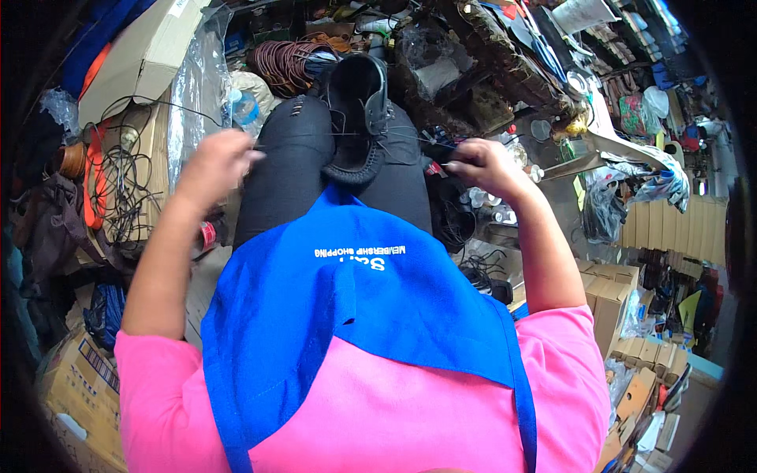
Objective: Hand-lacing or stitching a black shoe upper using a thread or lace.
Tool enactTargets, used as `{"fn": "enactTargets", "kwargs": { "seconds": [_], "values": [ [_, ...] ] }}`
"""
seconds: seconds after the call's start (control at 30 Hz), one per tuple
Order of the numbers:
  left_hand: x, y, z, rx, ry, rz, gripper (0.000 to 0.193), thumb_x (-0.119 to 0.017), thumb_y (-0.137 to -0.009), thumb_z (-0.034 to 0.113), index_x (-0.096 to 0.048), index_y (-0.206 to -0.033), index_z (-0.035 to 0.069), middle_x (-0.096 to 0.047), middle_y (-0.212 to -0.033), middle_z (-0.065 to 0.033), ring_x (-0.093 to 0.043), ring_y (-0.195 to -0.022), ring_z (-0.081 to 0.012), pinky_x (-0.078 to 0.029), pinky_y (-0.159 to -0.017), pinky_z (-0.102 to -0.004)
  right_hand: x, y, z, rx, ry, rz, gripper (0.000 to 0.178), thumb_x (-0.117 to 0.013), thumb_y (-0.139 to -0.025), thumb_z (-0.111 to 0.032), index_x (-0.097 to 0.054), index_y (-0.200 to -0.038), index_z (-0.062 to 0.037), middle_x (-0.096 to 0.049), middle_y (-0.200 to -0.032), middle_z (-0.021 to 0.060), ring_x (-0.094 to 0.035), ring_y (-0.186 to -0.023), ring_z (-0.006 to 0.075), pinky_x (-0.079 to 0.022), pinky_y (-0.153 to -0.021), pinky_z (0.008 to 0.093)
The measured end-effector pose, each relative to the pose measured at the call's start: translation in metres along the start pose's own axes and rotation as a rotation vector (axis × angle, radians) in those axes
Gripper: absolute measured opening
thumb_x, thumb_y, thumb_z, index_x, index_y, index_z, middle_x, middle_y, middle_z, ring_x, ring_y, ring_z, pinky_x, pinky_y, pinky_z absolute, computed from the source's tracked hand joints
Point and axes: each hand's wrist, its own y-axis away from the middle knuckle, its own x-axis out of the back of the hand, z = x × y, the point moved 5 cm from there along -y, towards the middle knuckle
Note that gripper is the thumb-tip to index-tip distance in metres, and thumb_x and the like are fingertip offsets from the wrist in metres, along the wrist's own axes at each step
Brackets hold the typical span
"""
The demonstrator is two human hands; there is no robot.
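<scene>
A black shoe (352, 169) is held between my knees, its opening facing up and its toe pointing toward me. Thin thread (303, 134) runs out from both sides of the shoe toward my hands. On the left, my left hand (217, 167) is raised and somewhat blurred, its fingers closed where the thread ends. Out to the right, my right hand (487, 167) pinches the other end of the thread between thumb and fingers. Both hands are well apart from the shoe. Whether a needle is in either hand is too small to tell.
A coil of reddish-brown cord (288, 67) lies beyond my knees. Cardboard (146, 59) and tangled black cord (126, 173) are at the left. A dark, worn bench (505, 55) stands at the far right. Cardboard boxes (607, 296) are stacked at the right.
</scene>
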Motion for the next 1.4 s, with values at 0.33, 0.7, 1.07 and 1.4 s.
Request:
{"fn": "enactTargets", "kwargs": {
  "seconds": [0.33,0.7,1.07,1.4],
  "values": [
    [0.122,0.103,-0.091,0.576,-0.568,0.323,0.016,-0.063,-0.083,0.015,-0.064,-0.090,0.001,-0.061,-0.084,-0.0184,-0.059,-0.083,-0.0346,-0.047,-0.073,-0.0389,0.011,0.120,0.201,-0.553,0.346,0.205,0.023,-0.068,-0.079,-0.023,-0.068,-0.091,-0.0034,-0.066,-0.082,0.0162,-0.064,-0.076,0.0283,-0.049,-0.072,0.0347],
    [-0.043,-0.073,0.033,-0.080,0.432,0.046,0.051,-0.069,-0.075,0.009,-0.055,-0.124,0.006,-0.058,-0.120,-0.0115,-0.053,-0.114,-0.0224,-0.038,-0.100,-0.0321,-0.011,-0.048,-0.028,0.097,-0.325,0.200,0.020,-0.071,-0.074,-0.008,-0.071,-0.093,-0.0068,-0.066,-0.087,0.0067,-0.062,-0.081,0.0161,-0.049,-0.073,0.0289],
    [-0.082,-0.115,0.046,-0.203,0.411,-0.142,0.033,-0.073,-0.073,0.014,-0.062,-0.103,0.004,-0.057,-0.097,-0.0046,-0.055,-0.095,-0.0174,-0.042,-0.088,-0.0285,-0.027,-0.076,-0.023,0.096,-0.435,0.119,0.015,-0.073,-0.073,-0.003,-0.071,-0.087,-0.0084,-0.058,-0.085,0.0013,-0.059,-0.080,0.0110,-0.049,-0.072,0.0256],
    [-0.090,-0.115,0.043,-0.086,0.678,-0.256,0.026,-0.074,-0.072,0.016,-0.068,-0.093,0.003,-0.062,-0.088,-0.0065,-0.059,-0.087,-0.0166,-0.045,-0.081,-0.0293,-0.028,-0.078,-0.031,0.149,-0.368,0.071,0.011,-0.072,-0.075,-0.006,-0.069,-0.086,-0.0068,-0.059,-0.085,0.0001,-0.057,-0.082,0.0104,-0.046,-0.076,0.0249]
  ]
}}
